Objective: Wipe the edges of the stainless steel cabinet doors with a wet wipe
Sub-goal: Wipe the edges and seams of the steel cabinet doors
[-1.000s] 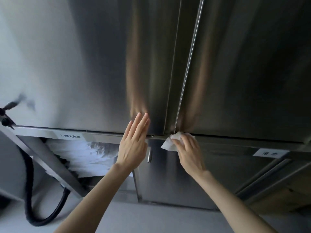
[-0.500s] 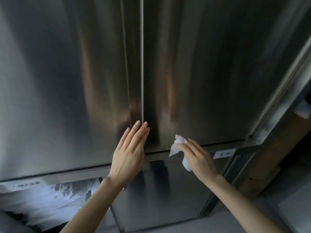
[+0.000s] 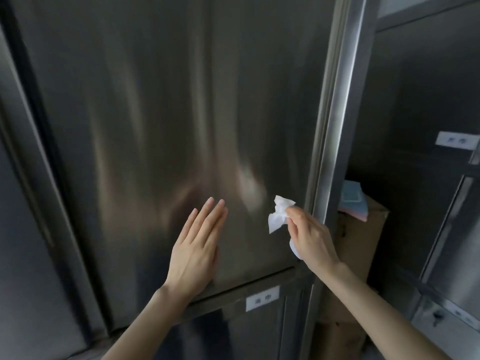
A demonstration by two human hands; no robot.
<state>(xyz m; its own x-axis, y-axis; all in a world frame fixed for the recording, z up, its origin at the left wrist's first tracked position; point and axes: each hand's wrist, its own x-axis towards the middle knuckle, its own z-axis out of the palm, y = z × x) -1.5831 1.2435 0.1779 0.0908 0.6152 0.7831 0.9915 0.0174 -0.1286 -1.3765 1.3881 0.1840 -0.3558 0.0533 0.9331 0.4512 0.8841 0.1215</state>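
Note:
A tall stainless steel cabinet door (image 3: 161, 113) fills most of the view. My left hand (image 3: 197, 245) lies flat with straight fingers against the door's lower part. My right hand (image 3: 309, 237) pinches a crumpled white wet wipe (image 3: 279, 213) near the door's lower right, close to its right vertical edge (image 3: 324, 126). Whether the wipe touches the steel I cannot tell. The door's bottom edge (image 3: 246, 284) runs just under both hands.
Another steel door (image 3: 23, 229) stands at the left. Below is a lower door with a white label (image 3: 262, 298). To the right, a recess holds a cardboard box (image 3: 363, 242) with a blue packet (image 3: 354, 201) on top, beside more labelled steel doors (image 3: 428, 87).
The view has swung right, from the seam between the two doors to the right door's outer edge. My right hand carried the wipe up off the bottom edge and rightward. My left hand stayed flat.

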